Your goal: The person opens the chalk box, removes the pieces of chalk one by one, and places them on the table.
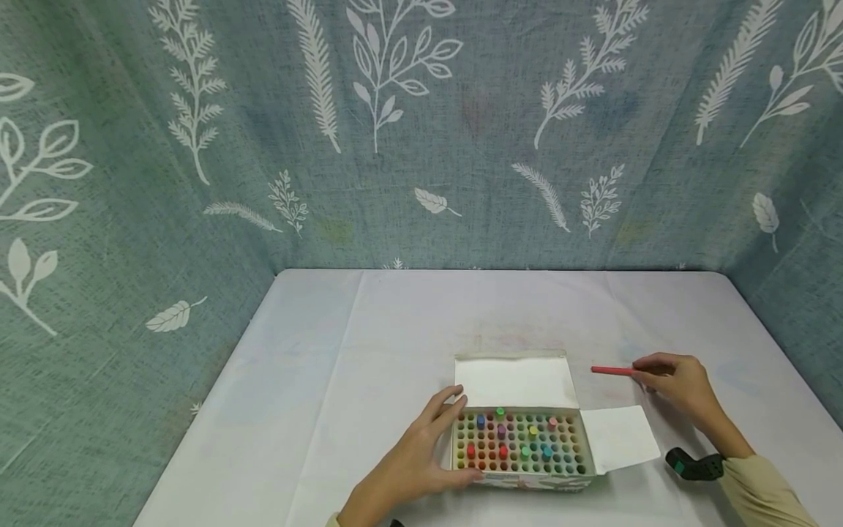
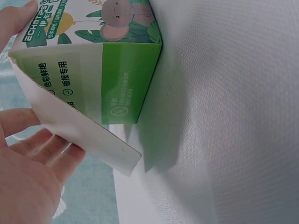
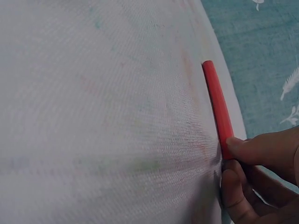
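Observation:
A printed chalk box (image 1: pixel 540 481) stands with its lid (image 1: pixel 516 380) folded back. In its holed insert several coloured chalk sticks (image 1: pixel 501 432) stand upright. My left hand (image 1: pixel 418 454) holds the box's left end, thumb at the front corner and fingers toward the back. In the left wrist view its fingers (image 2: pixel 44 144) lie behind the white side flap (image 2: pixel 79 126). To the right of the box, my right hand (image 1: pixel 681 384) pinches one end of a red chalk stick (image 3: pixel 217 102) between thumb and fingers. The stick lies low over the cloth, pointing left.
A white cloth (image 1: pixel 382 329) with faint coloured smudges covers the table. The box's right flap (image 1: pixel 619 437) sticks out toward my right wrist, which wears a black device (image 1: pixel 694 465). A green leaf-patterned curtain (image 1: pixel 474 183) encloses the back and sides.

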A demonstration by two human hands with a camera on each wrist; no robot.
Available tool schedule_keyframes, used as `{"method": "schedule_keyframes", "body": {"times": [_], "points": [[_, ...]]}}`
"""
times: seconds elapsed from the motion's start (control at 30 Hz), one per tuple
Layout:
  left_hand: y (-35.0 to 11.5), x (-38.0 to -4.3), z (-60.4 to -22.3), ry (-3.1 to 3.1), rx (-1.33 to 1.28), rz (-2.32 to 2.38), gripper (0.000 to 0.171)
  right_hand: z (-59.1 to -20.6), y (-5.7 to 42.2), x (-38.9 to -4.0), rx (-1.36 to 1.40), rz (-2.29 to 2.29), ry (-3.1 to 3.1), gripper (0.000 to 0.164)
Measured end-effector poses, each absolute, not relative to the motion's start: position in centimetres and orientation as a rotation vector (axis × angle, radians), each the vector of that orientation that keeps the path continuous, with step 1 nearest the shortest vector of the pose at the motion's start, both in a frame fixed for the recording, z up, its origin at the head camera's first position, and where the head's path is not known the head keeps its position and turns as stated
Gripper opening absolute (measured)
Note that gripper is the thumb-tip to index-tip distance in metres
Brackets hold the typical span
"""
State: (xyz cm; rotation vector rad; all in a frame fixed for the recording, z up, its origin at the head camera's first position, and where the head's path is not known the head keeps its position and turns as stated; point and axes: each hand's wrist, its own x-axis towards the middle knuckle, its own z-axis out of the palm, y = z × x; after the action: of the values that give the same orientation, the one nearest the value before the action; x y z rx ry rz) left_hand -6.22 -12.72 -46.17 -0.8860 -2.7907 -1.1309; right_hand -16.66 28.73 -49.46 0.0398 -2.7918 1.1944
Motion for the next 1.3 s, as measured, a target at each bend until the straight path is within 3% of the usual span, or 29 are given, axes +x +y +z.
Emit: {"method": "schedule_keyframes", "body": {"times": [0.27,0.53,0.9,1.3], "points": [[-12.5,-6.4,-45.7,-2.834,-0.865,-1.141,0.097,-48.4,29.1,-16.3,0.126,1.136,-2.769,0.022],[-12.8,-6.7,-45.7,-2.811,-0.887,-1.132,0.097,-52.1,32.6,-18.6,0.34,1.008,-2.641,0.017],[-12.9,-6.8,-45.5,-2.814,-0.882,-1.152,0.096,-42.0,27.6,-14.3,0.474,1.131,-2.637,0.015],[-12.7,-6.6,-45.6,-2.863,-0.851,-1.179,0.096,-38.7,24.2,-12.0,0.758,1.083,-2.618,0.023]]}}
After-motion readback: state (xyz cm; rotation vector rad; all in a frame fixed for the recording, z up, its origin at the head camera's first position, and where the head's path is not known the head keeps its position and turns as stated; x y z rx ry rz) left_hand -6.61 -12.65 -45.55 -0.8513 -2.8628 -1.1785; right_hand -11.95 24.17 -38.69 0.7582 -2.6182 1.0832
